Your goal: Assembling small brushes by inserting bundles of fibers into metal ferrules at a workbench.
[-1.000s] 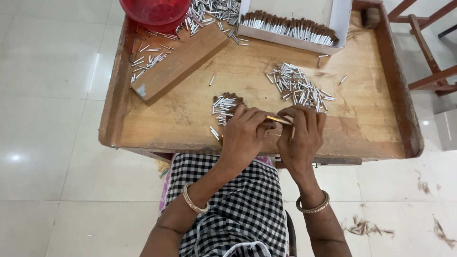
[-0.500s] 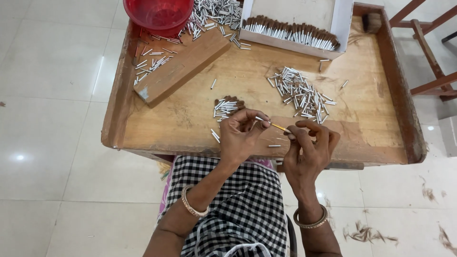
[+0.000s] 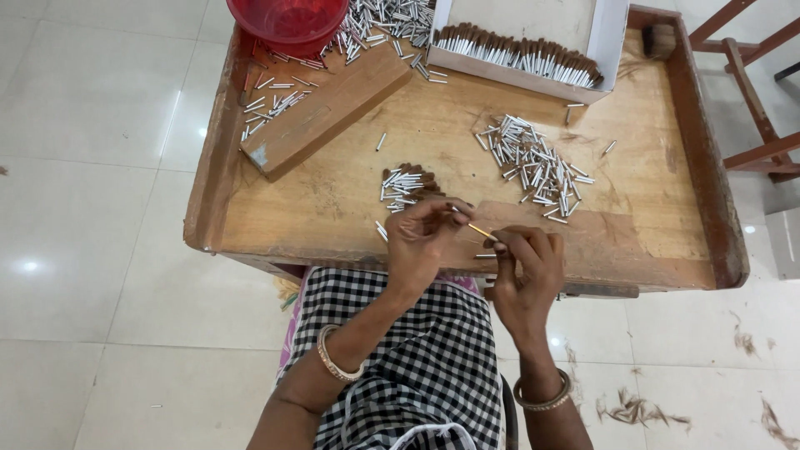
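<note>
Over the near edge of the wooden tray (image 3: 250, 208), left hand (image 3: 421, 237) and right hand (image 3: 525, 267) pinch a thin stick (image 3: 481, 232) between fingertips, apparently mid-assembly; careful alignment likely follows.

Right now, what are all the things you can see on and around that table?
Wooden table: one, light brown, raised rim, middle of view.
Red bowl: one, far left corner of the table.
Wooden block: one, brown, lying slantwise below the bowl.
White box: one, far side, with a row of brown-tipped tubes inside.
Loose metal tubes: many, silver, a heap right of centre; more scattered near the bowl.
Small bundle of tubes: one, silver with brown tips, just beyond the hands.
Thin stick: one, yellowish, held between both hands.
Chair: one, reddish wood, far right.
Left hand: pinching the stick, bangle on the wrist.
Right hand: pinching the stick, bangle on the wrist.
</note>
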